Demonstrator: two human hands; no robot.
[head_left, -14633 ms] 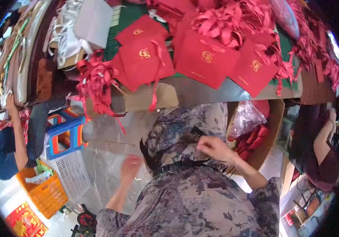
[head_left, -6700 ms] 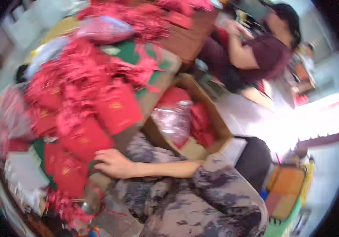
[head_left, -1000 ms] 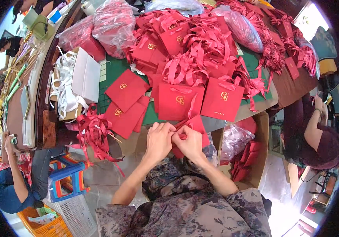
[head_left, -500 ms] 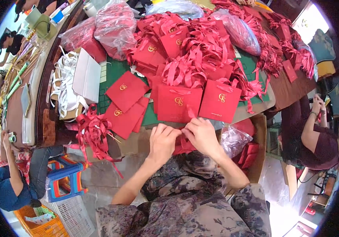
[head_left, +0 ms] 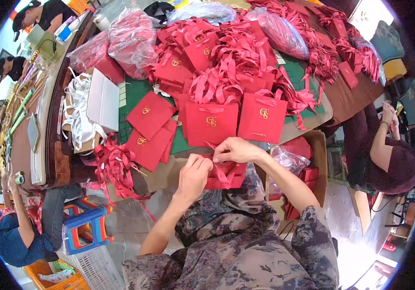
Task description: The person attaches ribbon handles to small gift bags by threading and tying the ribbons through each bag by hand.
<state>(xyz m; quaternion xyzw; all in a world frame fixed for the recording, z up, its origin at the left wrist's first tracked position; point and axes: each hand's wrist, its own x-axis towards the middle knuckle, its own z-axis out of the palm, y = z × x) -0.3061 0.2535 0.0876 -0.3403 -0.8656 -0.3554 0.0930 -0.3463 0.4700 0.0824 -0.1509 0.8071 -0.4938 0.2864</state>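
Both of my hands are at the table's near edge, over a small red gift bag (head_left: 237,182) near my lap. My left hand (head_left: 194,171) is closed, its thumb and fingers pinching red ribbon (head_left: 225,178) at the bag's upper part. Close beside it, my right hand (head_left: 238,150) also pinches the ribbon. Fingers cover the exact grip points. Just beyond stand two finished-looking red bags, a left one (head_left: 212,129) and a right one (head_left: 262,124), both with gold print and ribbon handles. A hank of loose red ribbon (head_left: 115,162) hangs at the table edge to my left.
Flat red bags (head_left: 150,115) lie on the green mat (head_left: 134,90). Behind them is a large heap of ribboned bags (head_left: 236,63). A white box (head_left: 105,99) with white ribbons sits left. At my right is an open carton (head_left: 319,159). People sit on both sides.
My right hand has moved left and down, its fingers turned toward the left hand. A ribbon end that stood up by it is lower, and more of the bag shows beneath.
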